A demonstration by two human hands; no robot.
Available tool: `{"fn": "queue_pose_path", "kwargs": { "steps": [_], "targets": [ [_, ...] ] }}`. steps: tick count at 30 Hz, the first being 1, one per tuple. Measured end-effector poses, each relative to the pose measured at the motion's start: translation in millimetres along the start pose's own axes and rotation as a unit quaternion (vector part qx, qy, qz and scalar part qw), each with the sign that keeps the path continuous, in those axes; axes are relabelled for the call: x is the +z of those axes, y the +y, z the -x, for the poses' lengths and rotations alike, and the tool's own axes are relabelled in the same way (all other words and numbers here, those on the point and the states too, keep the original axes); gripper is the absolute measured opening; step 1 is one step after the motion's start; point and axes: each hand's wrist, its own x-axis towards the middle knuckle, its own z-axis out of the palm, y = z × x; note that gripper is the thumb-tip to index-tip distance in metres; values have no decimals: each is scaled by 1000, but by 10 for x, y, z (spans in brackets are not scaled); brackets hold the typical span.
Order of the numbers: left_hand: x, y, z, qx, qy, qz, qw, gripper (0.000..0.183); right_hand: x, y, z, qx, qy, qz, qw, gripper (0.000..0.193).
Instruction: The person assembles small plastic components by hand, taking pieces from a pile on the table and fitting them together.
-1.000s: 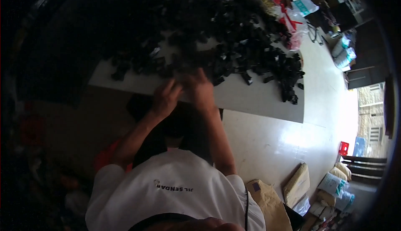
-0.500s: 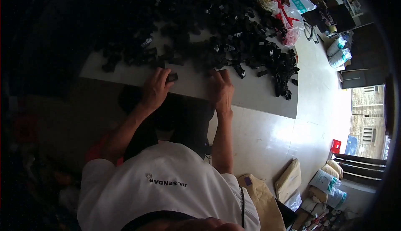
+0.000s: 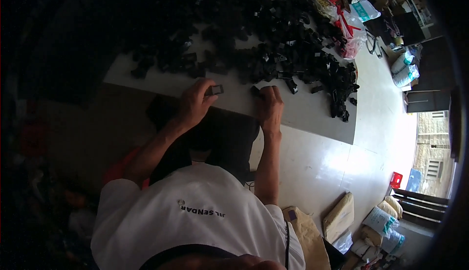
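Left grip (image 3: 198, 100) is pinched nearly closed, thumb and bent fingers round a small dark rectangular piece with a paler squarish face (image 3: 218, 89), which sits over the near edge of a broad grey-white tabletop (image 3: 312, 118). Just to its right, the right grip (image 3: 271, 108) has its fingers curled in, and a small black plastic-looking piece (image 3: 255, 91) shows at the fingertips; I cannot tell whether it is clasped or only touched. Both hands are near each other but apart, wrists close to the table's front edge. Beyond them spreads a wide, loose heap of small black angular plastic-looking parts (image 3: 278, 28), thick toward the far side and thinning into stray bits by the right corner. At the far right end lies a clear plastic bag with pink and red in it (image 3: 352, 43). The person wears a white short-sleeved shirt (image 3: 190, 226) and dark trousers (image 3: 220, 133). Down on the shiny pale floor (image 3: 310, 167), to the person's right, are a crumpled brown paper sack (image 3: 307, 236) and a flat tan package (image 3: 338, 216).
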Motion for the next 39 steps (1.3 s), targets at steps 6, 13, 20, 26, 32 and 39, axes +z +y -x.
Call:
{"fn": "queue_pose_path", "kwargs": {
  "steps": [6, 13, 20, 26, 32, 39],
  "targets": [
    [37, 13, -18, 9, -16, 72, 997, 33, 24, -558, 96, -19, -28, -241, 970, 18],
    [-76, 33, -48, -161, -152, 289, 932, 28, 202, -637, 71, -106, -59, -211, 970, 18],
    [-87, -28, 33, -163, -162, 449, 863, 19, 279, -642, 182, -129, -87, -195, 968, 17],
    [-184, 37, 140, -195, -117, 408, 884, 17, 298, -713, 340, -6, -140, -242, 960, 18],
    [-175, -40, 275, -151, -140, 391, 897, 17, 496, -541, 629, 106, -167, -323, 926, 20],
    [-209, -152, -323, 99, -10, -177, 979, 31, 372, -495, 409, -62, -143, -138, 978, 18]
  ]
}}
